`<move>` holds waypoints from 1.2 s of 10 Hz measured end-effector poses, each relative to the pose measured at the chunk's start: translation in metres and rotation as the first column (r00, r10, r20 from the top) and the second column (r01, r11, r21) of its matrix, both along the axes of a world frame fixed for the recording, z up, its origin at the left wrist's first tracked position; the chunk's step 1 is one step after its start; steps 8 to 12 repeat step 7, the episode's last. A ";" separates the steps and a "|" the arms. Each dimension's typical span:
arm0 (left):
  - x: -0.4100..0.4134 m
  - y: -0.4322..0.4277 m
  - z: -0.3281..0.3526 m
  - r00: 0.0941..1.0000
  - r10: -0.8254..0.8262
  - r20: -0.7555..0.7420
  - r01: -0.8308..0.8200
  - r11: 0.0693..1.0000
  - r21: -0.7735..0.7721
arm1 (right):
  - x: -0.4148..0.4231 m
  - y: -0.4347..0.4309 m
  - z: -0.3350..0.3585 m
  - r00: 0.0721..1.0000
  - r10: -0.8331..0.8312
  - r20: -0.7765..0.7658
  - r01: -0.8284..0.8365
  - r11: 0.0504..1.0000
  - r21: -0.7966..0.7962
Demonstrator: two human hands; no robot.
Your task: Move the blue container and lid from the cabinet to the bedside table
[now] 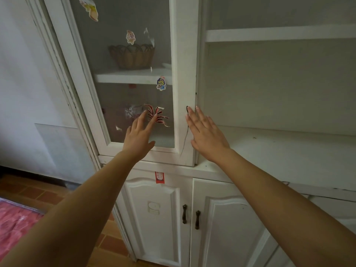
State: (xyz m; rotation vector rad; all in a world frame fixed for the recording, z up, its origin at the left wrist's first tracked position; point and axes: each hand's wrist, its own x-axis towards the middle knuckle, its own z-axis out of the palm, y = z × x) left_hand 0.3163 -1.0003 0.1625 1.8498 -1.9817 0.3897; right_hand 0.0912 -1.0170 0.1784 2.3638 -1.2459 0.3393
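Note:
A white cabinet (185, 54) fills the view, with a glass door (134, 93) on its left half. No blue container or lid shows anywhere. My left hand (139, 134) is held flat in front of the lower glass pane, fingers apart, holding nothing. My right hand (205, 132) is spread open too, its fingertips at the right edge of the door frame near a small dark mark. Behind the glass the lower shelf looks dim, and I cannot tell what is on it.
A woven basket (133, 55) sits on the upper shelf behind the glass. Stickers dot the pane. The right half has open shelves (279, 33) and a wide ledge (289, 149). Below are two doors with dark handles (190, 216). A red bedcover (13, 224) shows at lower left.

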 end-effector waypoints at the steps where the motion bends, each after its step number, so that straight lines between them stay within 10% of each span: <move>1: 0.000 0.000 -0.001 1.000 0.005 0.003 -0.005 1.000 -0.005 | -0.001 -0.002 -0.001 1.000 0.010 0.005 -0.010 1.000 -0.001; 12: -0.007 0.066 0.010 0.997 0.045 -0.056 -0.054 0.986 -0.156 | -0.009 0.027 0.006 0.979 0.093 0.181 -0.112 0.989 0.098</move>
